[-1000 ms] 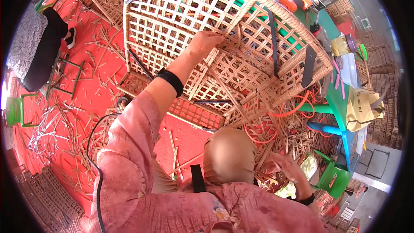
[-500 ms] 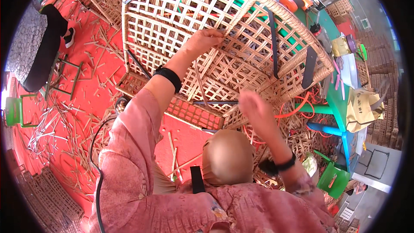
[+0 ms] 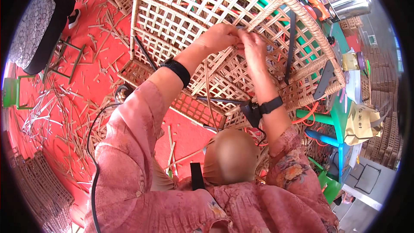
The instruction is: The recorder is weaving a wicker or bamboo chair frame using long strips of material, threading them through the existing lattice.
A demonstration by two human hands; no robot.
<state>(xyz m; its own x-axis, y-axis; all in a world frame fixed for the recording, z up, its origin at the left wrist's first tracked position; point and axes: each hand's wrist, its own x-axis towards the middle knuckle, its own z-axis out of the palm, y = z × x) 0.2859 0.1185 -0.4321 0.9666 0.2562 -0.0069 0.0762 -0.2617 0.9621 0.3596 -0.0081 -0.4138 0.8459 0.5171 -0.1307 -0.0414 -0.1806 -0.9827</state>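
A large curved panel of woven light rattan strips (image 3: pixel 164 21) with a wrapped rim stands in front of me. At its middle, my left hand (image 3: pixel 219 38) is closed in a pinch against the weave. My right hand (image 3: pixel 254 51) meets it there, fingers bent together at the left fingertips; what lies between them is too small to make out. A loose brown strip (image 3: pixel 208 92) hangs down from under my left hand across the lower panel. Dark flat metal bars (image 3: pixel 291 45) brace the panel.
Cut strips (image 3: pixel 64 133) litter the red floor on the left, near a seated person (image 3: pixel 39 30). At right a green table (image 3: pixel 340 112) carries a yellow bag (image 3: pixel 361 123), a shiny metal pot (image 3: pixel 351 2) and an orange tool (image 3: pixel 318 7). Blue stool legs (image 3: pixel 321 134) stand below.
My right hand has moved up and left from below the panel to join my left hand at the weave. My left hand stays closed at nearly the same spot on the panel.
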